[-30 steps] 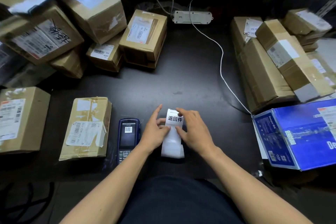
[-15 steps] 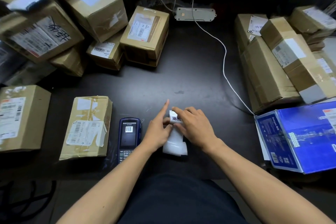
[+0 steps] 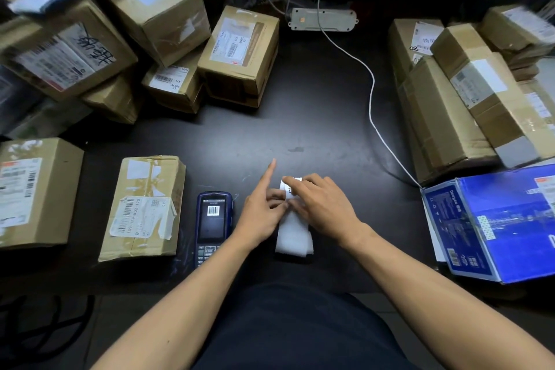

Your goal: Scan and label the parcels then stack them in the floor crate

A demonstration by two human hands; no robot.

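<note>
A white label strip [image 3: 294, 234] with black print at its far end lies on the dark table [image 3: 315, 117] in front of me. My left hand [image 3: 261, 215] pinches the strip's left edge, its index finger pointing straight away from me. Over the printed end, my right hand [image 3: 322, 207] curls its fingers and pinches the label there, hiding most of the print. A blue handheld scanner [image 3: 213, 219] lies just left of my left hand, a barcode on its screen. A taped brown parcel [image 3: 144, 207] with a barcode label lies left of the scanner.
Another brown parcel [image 3: 36, 192] sits at the far left. Piles of cardboard parcels fill the back left [image 3: 237, 54] and the right side [image 3: 450, 117]. A blue box [image 3: 504, 219] lies at the right front. A power strip [image 3: 322, 18] and white cable [image 3: 372, 93] cross the back.
My right hand has slid further over the strip's printed end, covering most of the characters. My left index finger has straightened and lifted off the strip.
</note>
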